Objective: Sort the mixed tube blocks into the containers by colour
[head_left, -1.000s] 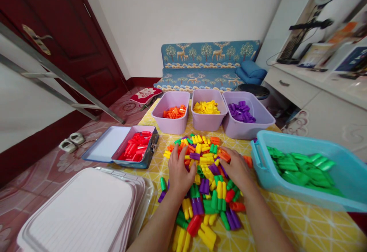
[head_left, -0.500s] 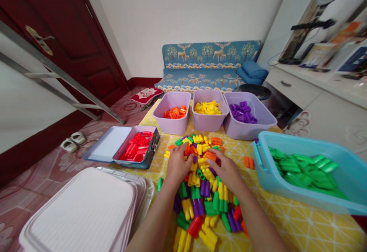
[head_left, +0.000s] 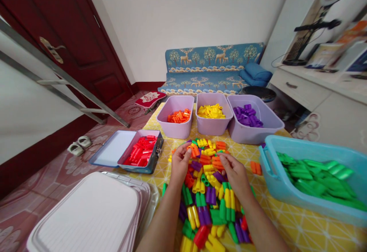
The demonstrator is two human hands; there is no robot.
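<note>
A heap of plastic building blocks (head_left: 210,194) in several colours covers the middle of the yellow table. My left hand (head_left: 180,164) is over the far left of the heap, its thumb and fingers closed on an orange block (head_left: 195,150). To the right, my right hand (head_left: 234,171) reaches in with loosely bent fingers apart. Its thumb is at the right end of another orange block (head_left: 218,163), which lies among the others. The undersides of both hands are hidden.
Three lilac bins hold orange (head_left: 175,129), yellow (head_left: 214,129) and purple (head_left: 243,135) blocks. A blue tub (head_left: 266,185) of green blocks stands right. On the left are a case (head_left: 146,168) of red blocks and stacked white lids (head_left: 86,210). One orange block (head_left: 256,168) lies apart.
The view has shifted slightly. My left hand has risen a little with an orange block. My right hand has drawn back rightward, and the orange block beside it has stayed in the heap.
</note>
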